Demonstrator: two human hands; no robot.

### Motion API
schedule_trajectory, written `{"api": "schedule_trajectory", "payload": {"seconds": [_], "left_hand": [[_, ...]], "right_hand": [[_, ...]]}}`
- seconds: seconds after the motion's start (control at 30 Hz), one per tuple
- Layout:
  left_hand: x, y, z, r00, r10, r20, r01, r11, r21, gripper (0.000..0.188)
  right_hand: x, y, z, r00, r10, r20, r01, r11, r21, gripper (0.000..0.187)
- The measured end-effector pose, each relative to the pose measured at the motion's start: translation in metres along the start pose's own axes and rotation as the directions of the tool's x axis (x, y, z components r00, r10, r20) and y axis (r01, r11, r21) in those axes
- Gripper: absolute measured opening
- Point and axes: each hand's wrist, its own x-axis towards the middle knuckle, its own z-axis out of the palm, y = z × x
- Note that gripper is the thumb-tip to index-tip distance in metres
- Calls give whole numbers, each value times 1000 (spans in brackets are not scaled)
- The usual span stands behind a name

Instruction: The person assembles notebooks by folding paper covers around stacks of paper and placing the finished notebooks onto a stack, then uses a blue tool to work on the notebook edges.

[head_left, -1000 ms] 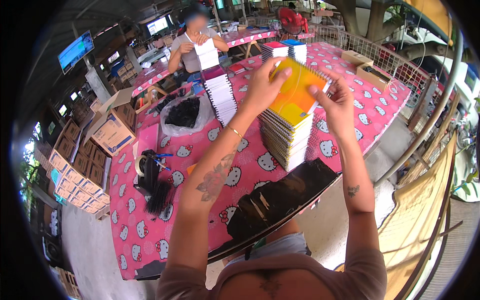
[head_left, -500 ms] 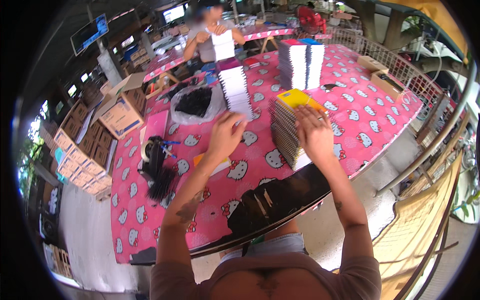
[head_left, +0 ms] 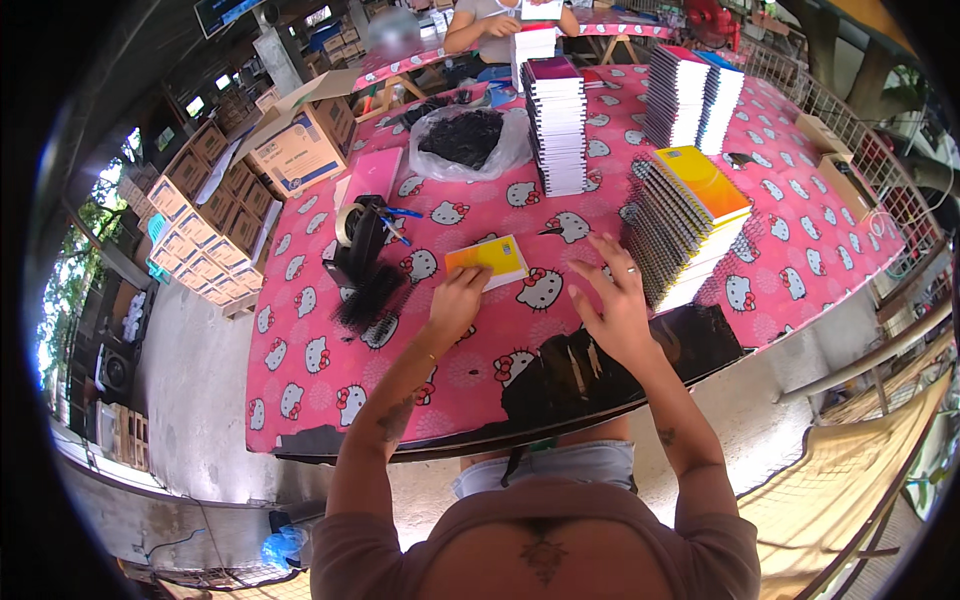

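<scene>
A loose yellow-and-orange notebook [head_left: 508, 258] lies flat on the pink tablecloth in front of me. My left hand [head_left: 460, 299] has its bent fingers closed on the near left edge of it. To the right, my right hand [head_left: 617, 305] hovers with fingers and thumb spread, holding nothing. Just beyond its fingers rises a tall stack of spiral-bound notebooks [head_left: 695, 208], topped by a yellow-and-orange cover; black wire coils stick out along the left side.
Further back stand notebook stacks with purple [head_left: 556, 120], red [head_left: 676, 95] and blue covers [head_left: 722, 100]. A clear bag of black coils [head_left: 470, 140], a tape dispenser [head_left: 357, 240], loose black coils [head_left: 375, 300] and cartons [head_left: 300, 150] are at left. Another person [head_left: 487, 30] works behind.
My right hand has left the top of the notebook stack and moved left of it. My left hand has come down onto the loose notebook. The view has shifted.
</scene>
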Motion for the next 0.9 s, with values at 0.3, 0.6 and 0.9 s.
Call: {"api": "schedule_trajectory", "payload": {"seconds": [0.3, 0.6, 0.9], "left_hand": [[0, 7, 9, 993, -76, -95, 72, 996, -50, 23], [26, -14, -18, 901, -360, 243, 423, 853, -305, 20], [26, -17, -15, 913, -343, 219, 402, 848, -346, 22]], "right_hand": [[-37, 10, 18, 980, 163, 119, -179, 973, 145, 35], [-45, 9, 30, 956, 203, 212, -258, 925, 278, 35], [-50, 4, 41, 926, 230, 299, -330, 877, 348, 37]]}}
